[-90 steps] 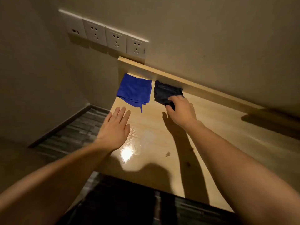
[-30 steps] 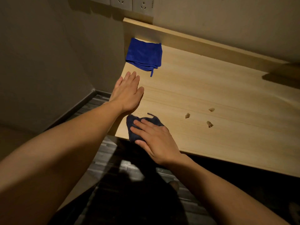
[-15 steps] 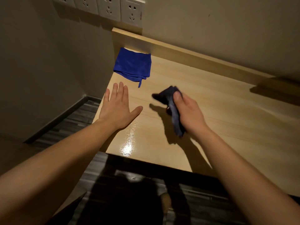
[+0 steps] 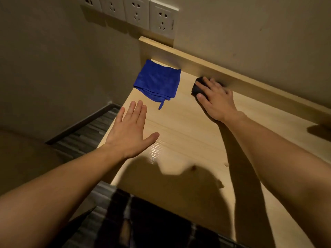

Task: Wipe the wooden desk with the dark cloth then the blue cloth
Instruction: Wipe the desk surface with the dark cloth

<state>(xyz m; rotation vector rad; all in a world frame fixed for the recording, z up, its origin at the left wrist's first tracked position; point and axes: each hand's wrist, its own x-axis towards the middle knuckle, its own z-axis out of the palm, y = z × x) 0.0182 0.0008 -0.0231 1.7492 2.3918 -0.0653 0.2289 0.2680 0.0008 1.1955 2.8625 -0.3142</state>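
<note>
Right hand (image 4: pixel 215 98): palm down, fingers spread flat over the dark cloth (image 4: pixel 197 88), pressing it to the table (image 4: pixel 188 133) close to the raised back lip (image 4: pixel 232 76); judged to be the wiping stroke of the first step, carried to the far edge.
Dark cloth: bunched small, nearly black, mostly hidden under the hand; only its left end shows.
Left hand (image 4: pixel 130 135): open, empty, fingers straight and thumb out, over the table's near-left part; contact with the surface cannot be told. Judged to be steadying or held clear of the wiping path.
Blue cloth (image 4: pixel 157 81): vivid blue, folded roughly square, a loose strip trailing from its near edge; lies in the far-left corner, apart from both hands. Judged parked there for the second step, not yet begun.
Table: pale wood grain, glossy glare patch near the left hand, small crumbs (image 4: pixel 226 164) on the near side.
Wall sockets (image 4: pixel 138 13): row above the corner, unused.
</note>
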